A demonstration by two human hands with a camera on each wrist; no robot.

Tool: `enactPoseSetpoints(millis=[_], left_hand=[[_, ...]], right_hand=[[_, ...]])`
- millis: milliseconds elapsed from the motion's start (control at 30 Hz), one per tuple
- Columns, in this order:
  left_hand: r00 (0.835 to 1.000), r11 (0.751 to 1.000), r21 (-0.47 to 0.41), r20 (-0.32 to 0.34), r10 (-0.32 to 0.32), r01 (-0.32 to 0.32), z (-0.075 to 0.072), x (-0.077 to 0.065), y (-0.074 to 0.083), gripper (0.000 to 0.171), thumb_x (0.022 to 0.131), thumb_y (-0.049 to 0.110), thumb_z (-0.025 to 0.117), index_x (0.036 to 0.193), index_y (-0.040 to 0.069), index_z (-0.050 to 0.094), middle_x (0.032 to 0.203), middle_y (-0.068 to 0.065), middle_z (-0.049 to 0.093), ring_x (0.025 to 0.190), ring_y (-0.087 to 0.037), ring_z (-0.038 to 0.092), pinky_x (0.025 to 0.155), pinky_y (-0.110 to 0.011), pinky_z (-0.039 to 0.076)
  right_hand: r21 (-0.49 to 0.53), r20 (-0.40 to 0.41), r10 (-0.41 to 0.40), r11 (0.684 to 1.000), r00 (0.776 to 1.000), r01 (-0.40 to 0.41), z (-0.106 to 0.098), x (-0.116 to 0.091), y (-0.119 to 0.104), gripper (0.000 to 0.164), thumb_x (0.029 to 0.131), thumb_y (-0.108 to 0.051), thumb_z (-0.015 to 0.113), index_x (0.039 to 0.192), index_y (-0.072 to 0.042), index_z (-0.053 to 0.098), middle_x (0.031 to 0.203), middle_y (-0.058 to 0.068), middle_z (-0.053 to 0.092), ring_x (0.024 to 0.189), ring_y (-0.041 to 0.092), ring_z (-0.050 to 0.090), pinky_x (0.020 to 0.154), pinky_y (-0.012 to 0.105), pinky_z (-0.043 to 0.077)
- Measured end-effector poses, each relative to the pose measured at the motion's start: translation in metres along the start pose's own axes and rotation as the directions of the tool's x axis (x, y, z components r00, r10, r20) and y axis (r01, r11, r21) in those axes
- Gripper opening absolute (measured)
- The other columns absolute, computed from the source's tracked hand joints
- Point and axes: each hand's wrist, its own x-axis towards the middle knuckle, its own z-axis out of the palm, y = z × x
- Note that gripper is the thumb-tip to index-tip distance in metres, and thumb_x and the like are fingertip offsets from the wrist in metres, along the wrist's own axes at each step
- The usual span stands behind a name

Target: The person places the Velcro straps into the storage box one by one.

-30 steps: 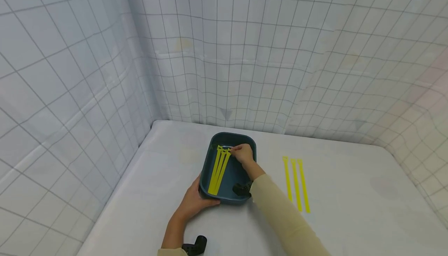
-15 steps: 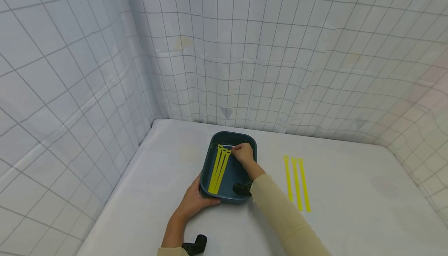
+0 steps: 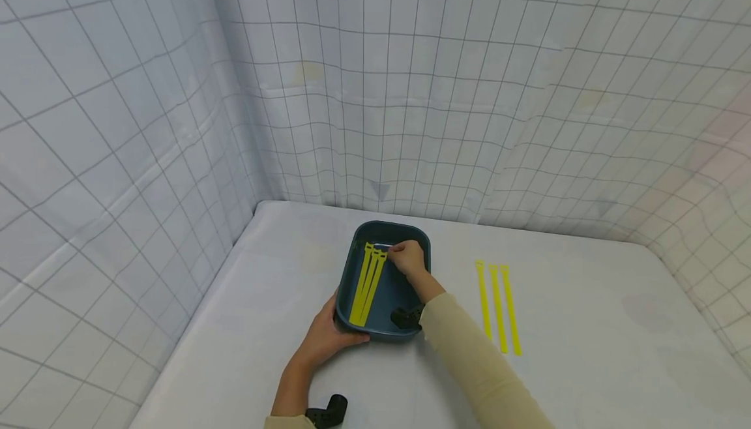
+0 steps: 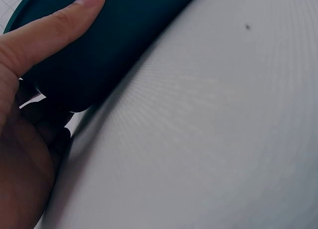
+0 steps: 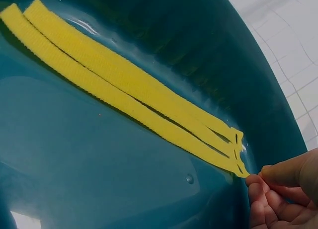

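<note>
A dark teal plastic bin (image 3: 384, 336) sits on the white table. My left hand (image 3: 325, 339) grips its near left corner, with the thumb (image 4: 64, 28) along the outer wall and the other fingers round the corner. Three yellow velcro cable ties (image 5: 124, 85) lie lengthwise in the bin, close together and partly overlapping, their slotted heads at the far end. Reaching into the bin, my right hand (image 3: 409, 259) pinches the head corner of the rightmost velcro cable tie (image 3: 373, 289) between thumb and fingertip (image 5: 254, 179).
To the right of the bin, three more yellow velcro cable ties (image 3: 497, 308) lie side by side on the white-covered table (image 3: 598, 325). White gridded curtains (image 3: 411, 103) hang behind and at both sides. Black wrist-worn devices (image 3: 328, 411) show at both wrists.
The rightmost velcro cable tie's head has shifted very slightly between the earlier frames. Both hands and the bin stay in place.
</note>
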Motion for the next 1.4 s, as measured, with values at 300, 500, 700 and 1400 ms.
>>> enactPoseSetpoints(millis=[300, 500, 700, 1400], left_hand=[[1.0, 1.0, -0.014, 0.003, -0.009, 0.009, 0.001, -0.001, 0.0, 0.111, 0.057, 0.032, 0.088, 0.146, 0.02, 0.025, 0.145, -0.003, 0.032, 0.132, -0.024, 0.027, 0.105, -0.052, 0.022], [1.0, 1.0, -0.01, 0.009, 0.002, -0.002, 0.002, 0.001, 0.0, 0.11, 0.057, 0.032, 0.088, 0.146, 0.019, 0.025, 0.145, -0.003, 0.033, 0.132, -0.024, 0.027, 0.105, -0.052, 0.022], [1.0, 1.0, -0.013, 0.015, 0.0, 0.001, 0.003, 0.001, -0.001, 0.111, 0.057, 0.033, 0.088, 0.147, 0.019, 0.024, 0.146, -0.003, 0.032, 0.132, -0.024, 0.027, 0.105, -0.052, 0.021], [1.0, 1.0, 0.002, 0.0, -0.011, 0.011, 0.0, 0.001, -0.001, 0.112, 0.055, 0.033, 0.089, 0.146, 0.02, 0.025, 0.145, -0.005, 0.033, 0.132, -0.025, 0.027, 0.105, -0.051, 0.021]], right_hand=[[-0.004, 0.021, -0.022, 1.0, 1.0, 0.022, -0.002, -0.002, 0.0, 0.016, 0.087, -0.007, 0.06, 0.09, 0.004, 0.07, 0.089, 0.014, 0.066, 0.075, 0.022, 0.06, 0.065, 0.034, 0.052], [0.0, 0.017, -0.046, 0.999, 0.999, 0.046, -0.004, -0.003, 0.001, 0.016, 0.087, -0.007, 0.06, 0.09, 0.005, 0.07, 0.091, 0.015, 0.066, 0.077, 0.024, 0.061, 0.067, 0.035, 0.053], [0.006, 0.012, -0.074, 0.997, 0.997, 0.074, -0.002, -0.003, 0.003, 0.017, 0.087, -0.008, 0.061, 0.092, 0.005, 0.07, 0.091, 0.014, 0.066, 0.08, 0.025, 0.062, 0.069, 0.036, 0.053], [0.218, -0.071, -0.108, 0.968, 0.992, 0.121, -0.025, -0.006, -0.012, 0.02, 0.089, -0.015, 0.062, 0.096, 0.002, 0.069, 0.087, 0.01, 0.066, 0.082, 0.024, 0.062, 0.075, 0.036, 0.051]])
